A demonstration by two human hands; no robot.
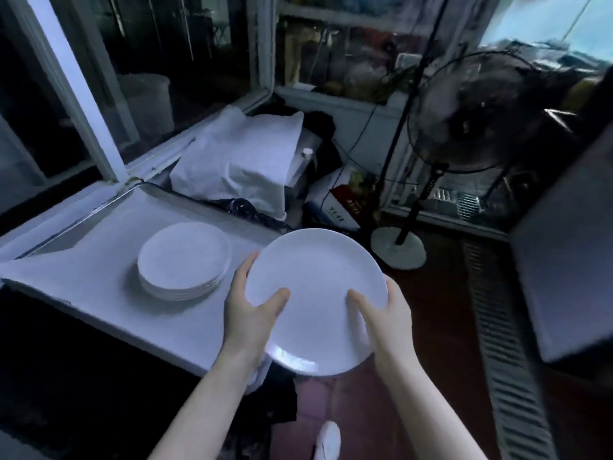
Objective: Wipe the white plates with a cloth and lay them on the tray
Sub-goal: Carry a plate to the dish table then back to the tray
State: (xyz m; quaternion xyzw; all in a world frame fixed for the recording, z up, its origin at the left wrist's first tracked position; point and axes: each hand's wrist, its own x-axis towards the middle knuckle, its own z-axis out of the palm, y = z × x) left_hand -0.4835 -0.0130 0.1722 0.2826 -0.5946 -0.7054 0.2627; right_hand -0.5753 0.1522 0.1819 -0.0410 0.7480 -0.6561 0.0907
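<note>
Both grips, left hand (248, 313) and right hand (388, 323), clasp one white plate (315, 293) by opposite rims, thumbs on its face, in the air just beside the stack (184, 260) on the tray (99, 234); recommended procedure: lower it level and squarely onto that stack.

A black wire-caged pedestal fan (471, 111) is seen at the upper right, its round white base (398, 247) set on dark red floor tiles (438, 310). White-framed glass windows (83, 94) fill the upper left. A bulky white fabric sack (238, 161) is propped at centre, beside a red-printed cardboard box (335, 204). A white shoe (328, 439) is seen at the bottom edge.
</note>
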